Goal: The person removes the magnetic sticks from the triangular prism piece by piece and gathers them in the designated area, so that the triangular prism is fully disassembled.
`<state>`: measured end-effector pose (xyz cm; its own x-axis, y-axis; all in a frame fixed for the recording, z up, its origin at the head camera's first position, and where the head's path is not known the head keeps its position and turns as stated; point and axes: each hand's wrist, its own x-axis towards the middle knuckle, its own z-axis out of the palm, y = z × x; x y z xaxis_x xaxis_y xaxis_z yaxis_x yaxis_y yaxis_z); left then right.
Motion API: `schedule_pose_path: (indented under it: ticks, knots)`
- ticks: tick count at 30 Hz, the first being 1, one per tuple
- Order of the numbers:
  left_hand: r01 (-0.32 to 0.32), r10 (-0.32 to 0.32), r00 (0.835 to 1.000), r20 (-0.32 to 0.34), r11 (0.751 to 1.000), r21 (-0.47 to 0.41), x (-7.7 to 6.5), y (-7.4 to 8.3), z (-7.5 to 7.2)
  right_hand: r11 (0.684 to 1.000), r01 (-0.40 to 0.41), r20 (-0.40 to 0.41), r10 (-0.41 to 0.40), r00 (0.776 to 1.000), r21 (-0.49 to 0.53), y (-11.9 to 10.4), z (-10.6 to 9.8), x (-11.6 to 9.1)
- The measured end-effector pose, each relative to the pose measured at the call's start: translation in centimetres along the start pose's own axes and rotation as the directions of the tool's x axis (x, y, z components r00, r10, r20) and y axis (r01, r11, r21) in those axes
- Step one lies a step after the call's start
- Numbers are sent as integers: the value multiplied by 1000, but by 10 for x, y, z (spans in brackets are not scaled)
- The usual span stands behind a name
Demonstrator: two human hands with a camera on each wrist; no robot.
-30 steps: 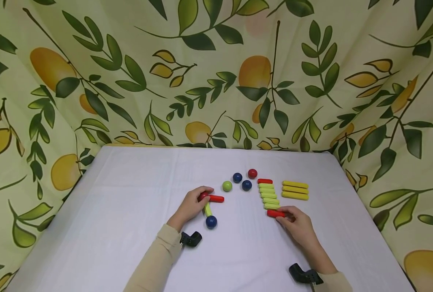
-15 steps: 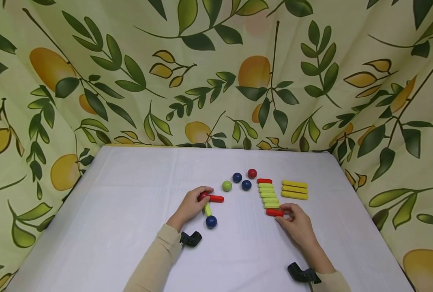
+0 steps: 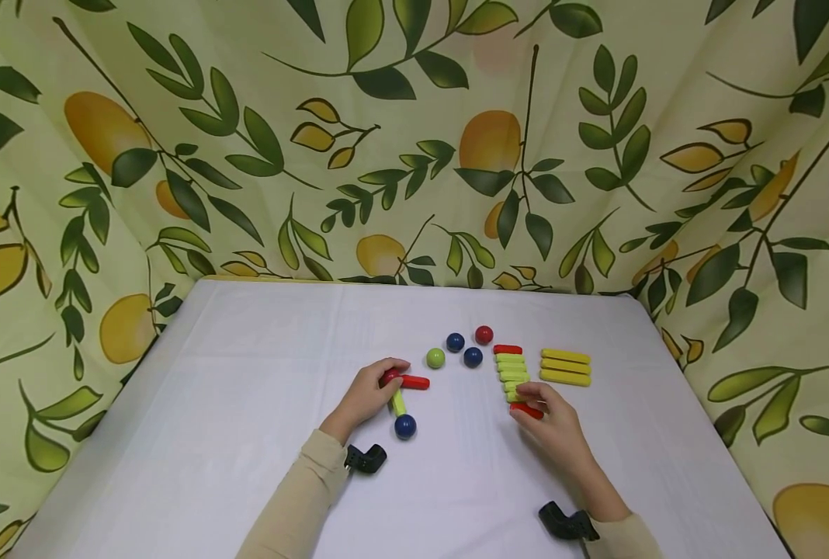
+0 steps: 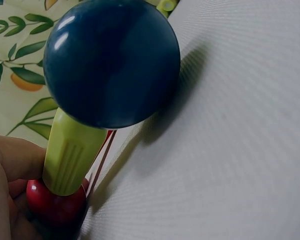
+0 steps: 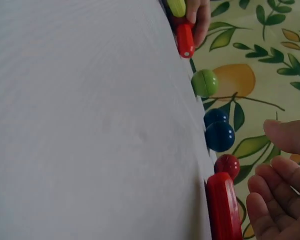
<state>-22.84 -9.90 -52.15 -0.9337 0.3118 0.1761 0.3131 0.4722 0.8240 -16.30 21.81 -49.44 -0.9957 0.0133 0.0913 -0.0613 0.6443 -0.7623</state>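
Observation:
My left hand [image 3: 365, 392] pinches a red ball [image 4: 57, 202] between thumb and fingers. From that ball a yellow-green rod [image 4: 72, 155] runs to a glossy blue ball [image 3: 405, 426], and a red rod [image 3: 416, 382] sticks out to the right. My right hand [image 3: 557, 427] hovers at the near end of a row of yellow-green rods [image 3: 511, 369], over another red rod [image 3: 526, 410]. In the right wrist view its thumb and fingers are spread apart with nothing between them, beside the red rod [image 5: 222, 210].
Two blue balls [image 3: 473, 357], a red ball [image 3: 483, 335] and a green ball [image 3: 435, 358] lie between the hands, farther back. A red rod [image 3: 508, 349] tops the row. Three yellow rods [image 3: 565, 367] lie to its right on the white cloth [image 3: 247, 349].
My right hand has let go of the red rod at the near end of the row and shifted left over it. The left hand keeps its grip in the same place.

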Motion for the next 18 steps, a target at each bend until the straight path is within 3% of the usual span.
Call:
schedule_pose_path:
  ticks: [8, 18]
  knots:
    - [7, -7, 1000, 9, 1000, -16, -1, 0, -1, 984, 19, 140, -44, 989, 176, -31, 28, 24]
    - [23, -22, 999, 30, 1000, -15, -1, 2, -1, 941, 42, 284, -144, 948, 336, -52, 63, 47]
